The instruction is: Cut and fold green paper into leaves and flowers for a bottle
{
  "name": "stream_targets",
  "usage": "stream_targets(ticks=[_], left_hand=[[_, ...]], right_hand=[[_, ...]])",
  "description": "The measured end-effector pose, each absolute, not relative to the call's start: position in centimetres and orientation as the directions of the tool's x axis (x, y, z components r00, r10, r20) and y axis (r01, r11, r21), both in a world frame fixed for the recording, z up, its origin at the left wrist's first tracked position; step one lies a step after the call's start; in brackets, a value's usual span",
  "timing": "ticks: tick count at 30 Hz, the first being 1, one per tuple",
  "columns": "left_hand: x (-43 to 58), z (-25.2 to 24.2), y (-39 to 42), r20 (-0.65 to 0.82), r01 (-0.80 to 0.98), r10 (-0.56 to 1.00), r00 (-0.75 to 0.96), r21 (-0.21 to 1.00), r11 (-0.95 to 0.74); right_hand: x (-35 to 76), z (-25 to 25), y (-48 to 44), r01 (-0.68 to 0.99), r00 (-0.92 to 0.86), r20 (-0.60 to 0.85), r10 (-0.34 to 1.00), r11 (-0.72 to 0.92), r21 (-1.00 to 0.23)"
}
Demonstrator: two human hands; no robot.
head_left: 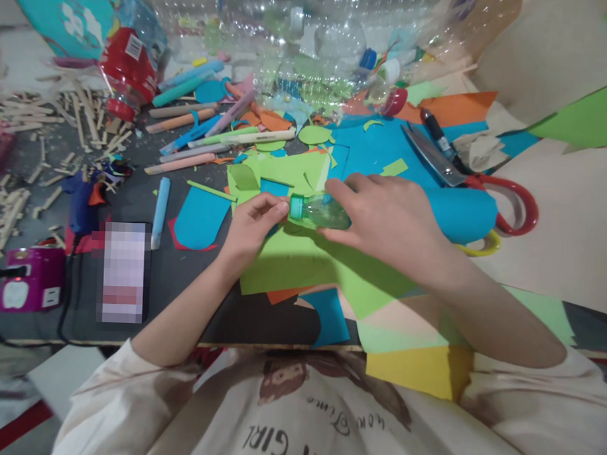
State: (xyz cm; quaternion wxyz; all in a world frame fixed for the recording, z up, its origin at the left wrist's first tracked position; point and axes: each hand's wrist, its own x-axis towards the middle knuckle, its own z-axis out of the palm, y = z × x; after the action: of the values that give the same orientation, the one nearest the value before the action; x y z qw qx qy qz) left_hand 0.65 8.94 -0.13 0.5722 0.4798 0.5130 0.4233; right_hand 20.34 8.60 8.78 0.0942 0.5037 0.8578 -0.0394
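A plastic bottle lies on its side in front of me, its clear greenish neck (328, 212) pointing left. My right hand (384, 210) is wrapped over the bottle's shoulder from above. Beyond that hand, a rounded blue paper wrap (466, 215) shows, apparently around the bottle's body; the hand hides where they join. At the other end, my left hand (256, 226) pinches at the teal-green cap (297, 207), thumb and forefinger pressed together at its edge. Light green paper sheets (292, 270) lie beneath the bottle and both hands.
Red-handled scissors (526, 209) and a black marker (439, 136) lie at right. Several felt pens (188, 120) and clear bottles (310, 42) fill the back. At left are a blue glue gun (83, 200), wooden sticks (13, 211), a phone (123, 271) and a purple box (33, 279) with cables.
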Motion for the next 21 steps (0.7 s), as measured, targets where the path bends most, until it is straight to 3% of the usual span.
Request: stream_targets(ticks=[11, 21], left_hand=[[0.73, 0.53, 9.15, -0.139, 0.115, 0.982, 0.125, 0.986, 0.125], [0.81, 0.63, 9.04, -0.175, 0.082, 0.979, 0.109, 0.983, 0.167]], right_hand=[[20.55, 8.78, 8.51, 0.859, -0.491, -0.201, 0.848, 0.510, 0.050], [20.47, 8.74, 8.44, 0.859, -0.490, -0.192, 0.851, 0.509, 0.064]])
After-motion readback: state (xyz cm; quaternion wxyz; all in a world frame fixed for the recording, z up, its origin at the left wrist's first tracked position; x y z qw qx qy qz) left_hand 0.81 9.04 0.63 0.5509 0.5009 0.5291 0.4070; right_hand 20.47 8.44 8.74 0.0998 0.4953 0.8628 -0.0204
